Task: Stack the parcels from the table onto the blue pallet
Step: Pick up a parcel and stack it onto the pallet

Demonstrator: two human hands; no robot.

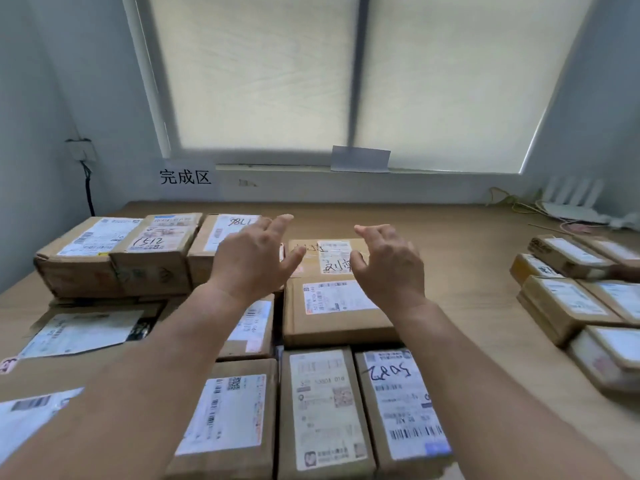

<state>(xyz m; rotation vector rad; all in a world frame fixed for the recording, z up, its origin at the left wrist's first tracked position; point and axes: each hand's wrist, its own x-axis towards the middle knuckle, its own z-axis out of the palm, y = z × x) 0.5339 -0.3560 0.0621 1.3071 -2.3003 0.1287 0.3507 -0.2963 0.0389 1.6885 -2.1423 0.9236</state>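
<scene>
Several brown cardboard parcels with white labels lie packed together on the wooden table (pixel 467 237). A small parcel (pixel 327 256) with handwriting sits at the back of the group, behind a flat parcel (pixel 332 311). My left hand (pixel 254 258) hovers at the small parcel's left side, fingers spread and holding nothing. Over that parcel's right side floats my right hand (pixel 388 259), fingers loosely bent and empty. Neither hand visibly touches the parcel. No blue pallet is in view.
A raised row of parcels (pixel 114 254) stands at the back left. Another group of parcels (pixel 571 292) lies at the right edge. A white router (pixel 571 206) and cables sit at the back right. A wall and window close the far side.
</scene>
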